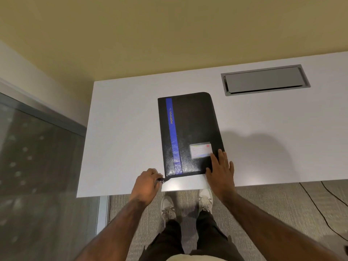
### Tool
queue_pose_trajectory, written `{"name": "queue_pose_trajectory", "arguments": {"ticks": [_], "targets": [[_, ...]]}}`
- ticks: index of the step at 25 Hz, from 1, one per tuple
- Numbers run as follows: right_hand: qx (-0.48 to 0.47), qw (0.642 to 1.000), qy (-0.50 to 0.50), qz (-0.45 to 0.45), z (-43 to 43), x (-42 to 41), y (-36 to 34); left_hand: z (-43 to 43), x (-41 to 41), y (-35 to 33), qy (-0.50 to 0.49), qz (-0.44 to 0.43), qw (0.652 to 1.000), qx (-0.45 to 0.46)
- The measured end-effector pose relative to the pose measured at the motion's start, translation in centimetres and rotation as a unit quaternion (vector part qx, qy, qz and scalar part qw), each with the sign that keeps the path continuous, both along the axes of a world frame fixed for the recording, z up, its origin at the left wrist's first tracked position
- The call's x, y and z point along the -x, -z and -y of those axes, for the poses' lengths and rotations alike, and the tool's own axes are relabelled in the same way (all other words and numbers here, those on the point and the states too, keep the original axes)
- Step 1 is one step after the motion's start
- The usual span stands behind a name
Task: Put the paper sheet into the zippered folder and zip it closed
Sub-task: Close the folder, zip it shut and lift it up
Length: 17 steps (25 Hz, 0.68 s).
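Observation:
A black zippered folder (195,129) with a blue stripe and a small card pocket lies flat and closed on the white table (122,129). At the folder's near left corner my left hand (148,183) pinches the zipper pull (162,179). My right hand (221,170) rests flat, fingers spread, on the folder's near right corner. No paper sheet is visible.
A grey cable hatch (265,80) is set into the table at the far right. The table's near edge runs just below my hands. A glass partition (37,157) stands to the left, and a black cable (320,210) lies on the carpet at right.

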State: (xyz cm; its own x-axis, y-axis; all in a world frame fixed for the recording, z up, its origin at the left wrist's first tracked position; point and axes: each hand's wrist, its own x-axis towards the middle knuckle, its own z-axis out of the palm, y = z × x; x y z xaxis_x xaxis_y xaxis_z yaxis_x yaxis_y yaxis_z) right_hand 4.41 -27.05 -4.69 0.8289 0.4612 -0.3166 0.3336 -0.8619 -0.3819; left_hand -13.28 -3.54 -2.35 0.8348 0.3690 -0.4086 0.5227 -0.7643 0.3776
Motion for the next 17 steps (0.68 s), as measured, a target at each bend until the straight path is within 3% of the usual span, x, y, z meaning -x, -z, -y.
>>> {"name": "queue_pose_trajectory", "arguments": {"ticks": [5,8,14,17], "targets": [[-0.019,0.997,-0.051,0.063,-3.4,5.6,0.0,-0.7,-0.3,0.4,0.076,0.023,0.996,-0.033],[-0.056,0.994,-0.048,0.085,-5.7,8.4,0.4,-0.8,-0.7,0.8,0.099,0.022,0.995,-0.005],[0.011,0.999,-0.034,-0.041,-10.4,12.2,0.5,-1.5,0.2,1.6,0.020,-0.009,0.990,0.136],[-0.004,0.996,0.049,-0.079,-11.9,12.8,0.7,-2.2,0.3,1.6,0.041,-0.014,0.983,0.180]]}}
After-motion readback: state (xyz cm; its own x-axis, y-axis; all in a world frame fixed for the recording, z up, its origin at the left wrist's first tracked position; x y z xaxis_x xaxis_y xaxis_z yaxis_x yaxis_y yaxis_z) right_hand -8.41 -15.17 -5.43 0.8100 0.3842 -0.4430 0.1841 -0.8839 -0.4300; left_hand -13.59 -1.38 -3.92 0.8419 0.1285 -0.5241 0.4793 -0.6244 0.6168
